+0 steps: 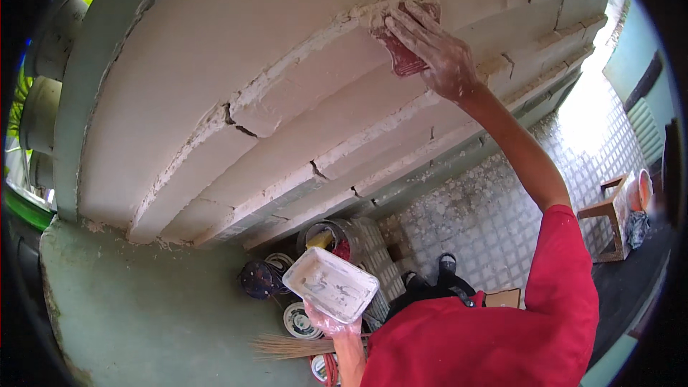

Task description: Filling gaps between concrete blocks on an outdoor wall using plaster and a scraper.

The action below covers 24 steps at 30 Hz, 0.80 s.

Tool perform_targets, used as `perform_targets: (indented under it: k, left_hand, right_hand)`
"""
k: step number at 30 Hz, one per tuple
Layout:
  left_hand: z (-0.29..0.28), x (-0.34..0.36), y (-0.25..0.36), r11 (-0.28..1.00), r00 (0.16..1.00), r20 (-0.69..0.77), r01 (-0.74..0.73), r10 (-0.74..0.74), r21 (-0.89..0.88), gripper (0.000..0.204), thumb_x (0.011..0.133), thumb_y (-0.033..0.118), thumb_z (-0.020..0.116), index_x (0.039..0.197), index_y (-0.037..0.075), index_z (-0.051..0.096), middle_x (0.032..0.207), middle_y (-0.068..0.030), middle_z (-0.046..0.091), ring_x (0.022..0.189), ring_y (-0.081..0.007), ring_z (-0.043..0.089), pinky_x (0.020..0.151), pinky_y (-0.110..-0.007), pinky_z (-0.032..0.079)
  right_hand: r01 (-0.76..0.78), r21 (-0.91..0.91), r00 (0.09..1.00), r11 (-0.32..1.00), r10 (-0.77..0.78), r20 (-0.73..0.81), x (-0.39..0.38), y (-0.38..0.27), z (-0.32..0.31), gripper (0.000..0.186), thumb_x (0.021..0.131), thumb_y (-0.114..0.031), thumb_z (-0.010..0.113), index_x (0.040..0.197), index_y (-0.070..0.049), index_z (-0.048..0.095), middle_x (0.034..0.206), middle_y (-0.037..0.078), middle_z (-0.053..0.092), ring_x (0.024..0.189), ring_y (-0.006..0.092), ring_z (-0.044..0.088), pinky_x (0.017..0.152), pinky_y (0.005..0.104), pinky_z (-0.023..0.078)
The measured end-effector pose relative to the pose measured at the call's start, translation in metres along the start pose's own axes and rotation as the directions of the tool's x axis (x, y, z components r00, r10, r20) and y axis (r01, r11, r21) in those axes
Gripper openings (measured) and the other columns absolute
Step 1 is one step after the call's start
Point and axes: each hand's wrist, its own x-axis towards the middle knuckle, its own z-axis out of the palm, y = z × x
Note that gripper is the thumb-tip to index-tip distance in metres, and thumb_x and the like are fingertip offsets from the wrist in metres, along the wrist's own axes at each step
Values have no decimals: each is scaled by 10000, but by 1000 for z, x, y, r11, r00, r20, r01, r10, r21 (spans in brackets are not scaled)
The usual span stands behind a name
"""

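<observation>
My right hand point(446, 59), smeared with white paste, presses a dark red flat spreader point(408, 64) against the edge of the top white ledge point(308, 86). Its fingers lie stretched over the spreader. Wet-looking pale paste covers the ledge edge around it. Lower down, my left hand point(331, 321) grips a shallow white rectangular tray point(315, 301) from beneath, its fingers mostly hidden. Thin white paste with grey streaks coats the tray's inside.
Stepped ledges with dark cracks point(315, 169) run below the top one. Under the tray are a bucket point(358, 240), a dark round container point(258, 279) and a straw broom point(290, 346). A wooden stool point(609, 218) stands on the tiled floor point(480, 208) at right.
</observation>
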Motion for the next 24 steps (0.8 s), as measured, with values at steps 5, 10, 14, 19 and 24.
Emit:
perform_targets:
  k: [5,10,14,19,24]
  left_hand:
    - [9,2,-11,1000,1000,28,3,-2,-30,690,842,524,569,1416,183,395,1385,-63,475,1235,-322,482,1005,-565,417]
    - [21,6,-20,998,999,36,19,-17,-63,691,841,522,572,1413,176,398,1383,-71,478,1250,-329,472,1011,-574,409]
    - [26,7,-22,995,996,76,58,-51,-83,690,842,517,573,1411,168,399,1389,-77,472,1253,-336,469,1014,-581,403]
    - [21,8,-18,991,995,83,71,-62,-117,687,836,499,593,1399,148,412,1370,-84,493,1240,-339,484,1020,-588,397]
    - [2,12,-4,986,998,-3,62,-63,-155,658,851,517,556,1383,149,437,1360,-69,507,1227,-328,498,1001,-583,408]
  right_hand:
    - [-16,45,995,999,11,103,-46,16,8,698,678,69,590,1347,-116,517,1408,61,486,1320,282,434,946,363,508]
    - [-161,372,983,914,182,-23,-58,7,-15,493,769,70,594,1249,-44,598,1317,122,568,1227,262,541,976,362,493]
    - [-444,834,698,327,710,94,-48,9,-31,354,873,-14,588,1226,11,596,1223,116,630,1109,191,607,924,353,524]
    - [-781,542,460,311,873,162,-29,22,-27,349,909,-148,615,1196,51,602,1021,93,665,846,117,613,783,314,569]
    - [-521,819,565,242,816,119,-12,-34,-1,247,868,-53,635,1076,80,616,952,73,648,788,133,615,707,294,587]
